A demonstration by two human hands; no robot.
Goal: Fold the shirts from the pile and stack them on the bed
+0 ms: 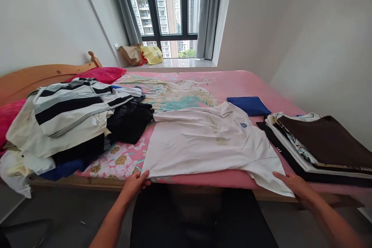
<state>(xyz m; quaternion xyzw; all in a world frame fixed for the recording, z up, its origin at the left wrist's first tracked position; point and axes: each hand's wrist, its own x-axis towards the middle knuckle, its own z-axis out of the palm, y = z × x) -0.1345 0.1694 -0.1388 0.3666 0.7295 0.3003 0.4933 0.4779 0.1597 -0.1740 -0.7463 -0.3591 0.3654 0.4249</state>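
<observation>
A white polo shirt (203, 139) lies spread flat on the pink bed (241, 85), with its collar toward the far side. My left hand (135, 182) pinches the shirt's near left hem corner at the bed's edge. My right hand (295, 186) holds the shirt's near right corner, where a sleeve hangs over the edge. Both hands are closed on the fabric.
A heap of unfolded clothes (69, 124), striped, black and white, sits on the left. A stack of folded garments (322, 143) with a brown one on top lies on the right, and a folded blue cloth (247, 105) behind it. Paper bags (142, 54) stand on the window sill.
</observation>
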